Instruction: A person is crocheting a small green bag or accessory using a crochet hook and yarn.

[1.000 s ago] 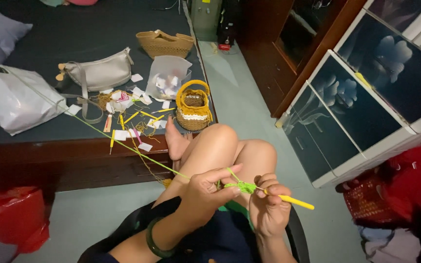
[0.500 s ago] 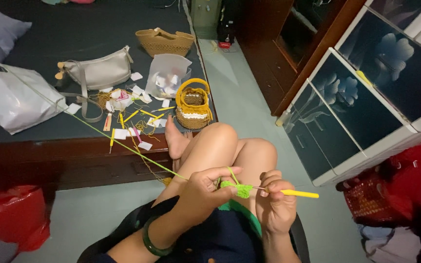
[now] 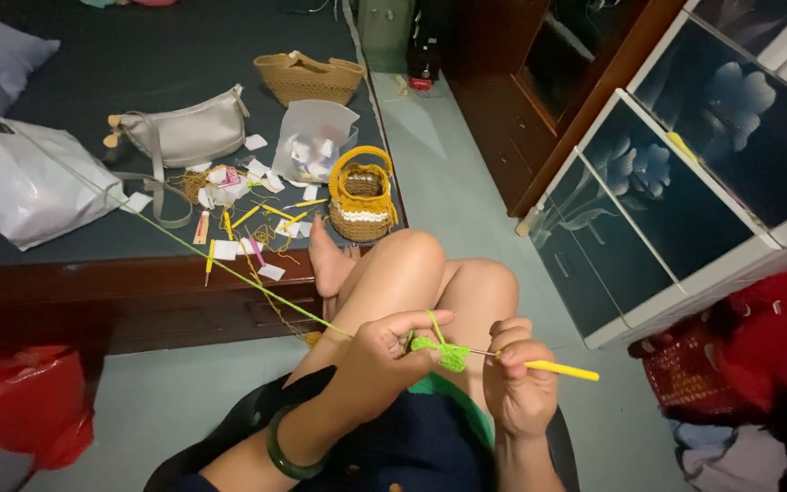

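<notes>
Two hands meet over my knee: my left hand (image 3: 384, 351) pinches the green crochet piece (image 3: 448, 353), yarn (image 3: 229, 266) looped over its forefinger; my right hand (image 3: 516, 383) grips the yellow hook (image 3: 553, 367), tip in the work. Mid-stitch, I judge; steady yarn tension matters next.

Small basket (image 3: 362, 196) sits at the bed edge (image 3: 138, 273) — bags behind it, knees (image 3: 412, 264) in front.

grey handbag (image 3: 184, 135) | woven tan basket (image 3: 310, 80) | white plastic bag (image 3: 34, 182) | red bag (image 3: 20, 401)
</notes>
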